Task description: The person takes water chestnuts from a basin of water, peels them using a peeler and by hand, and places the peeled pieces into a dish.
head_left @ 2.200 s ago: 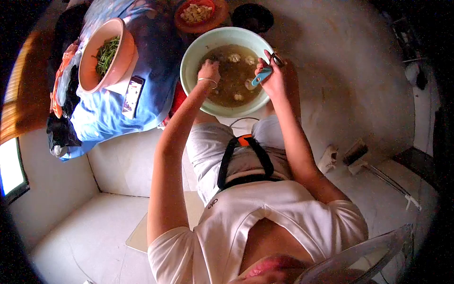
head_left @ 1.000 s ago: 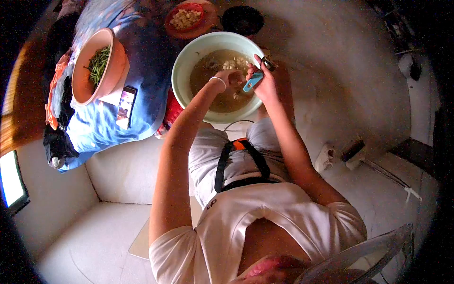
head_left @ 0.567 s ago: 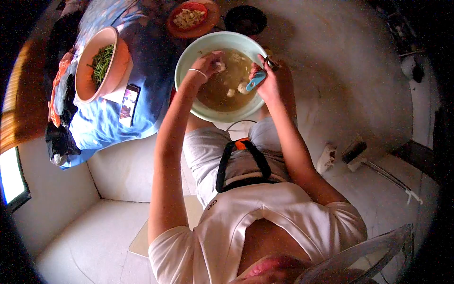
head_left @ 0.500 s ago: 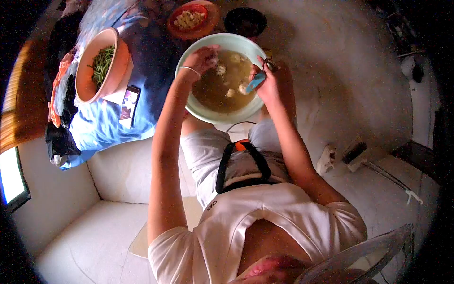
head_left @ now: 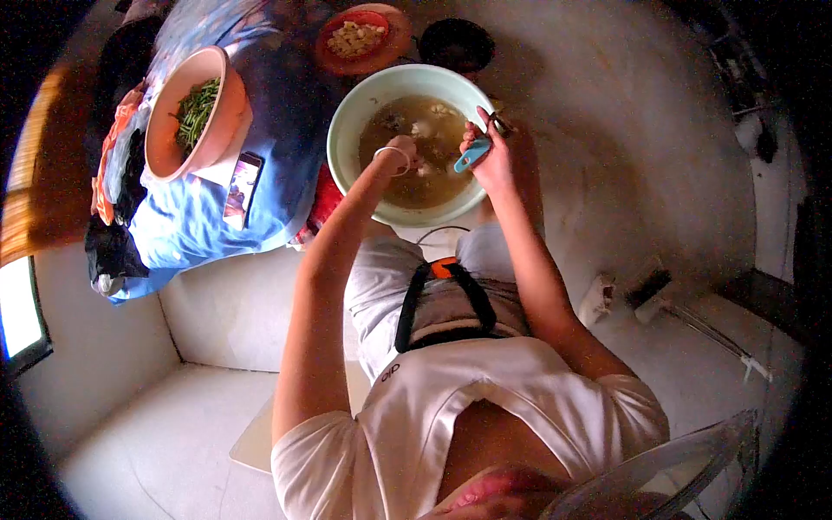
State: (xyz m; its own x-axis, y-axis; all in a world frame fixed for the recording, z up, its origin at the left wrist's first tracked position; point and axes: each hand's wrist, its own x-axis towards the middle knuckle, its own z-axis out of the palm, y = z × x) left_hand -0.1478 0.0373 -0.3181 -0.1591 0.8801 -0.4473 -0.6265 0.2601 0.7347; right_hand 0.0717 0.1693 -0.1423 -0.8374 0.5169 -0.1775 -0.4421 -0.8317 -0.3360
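A large pale green basin [head_left: 345, 130] of murky brown water sits at my lap, with several pale, lumpy pieces [head_left: 422, 129] like cauliflower florets floating in it. My left hand [head_left: 402, 152] reaches down into the water near the basin's middle, a white band round its wrist. Its fingers are mostly hidden by the hand and the water. Over the basin's right rim, my right hand [head_left: 490, 156] is closed round a blue-handled kitchen tool [head_left: 471, 155]. The blue handle end points down and left, and a dark metal part shows above the fingers.
A pink bowl [head_left: 227, 121] of green vegetables and a phone [head_left: 243, 191] rest on blue cloth [head_left: 186, 238] at left. Beyond the basin stand a red bowl [head_left: 381, 19] of pale pieces and a black bowl [head_left: 457, 45]. A brush [head_left: 648, 286] lies on the floor at right.
My left hand has moved from the basin's upper left rim down and right into the water. My right hand stays near the right rim with the blue-handled tool.
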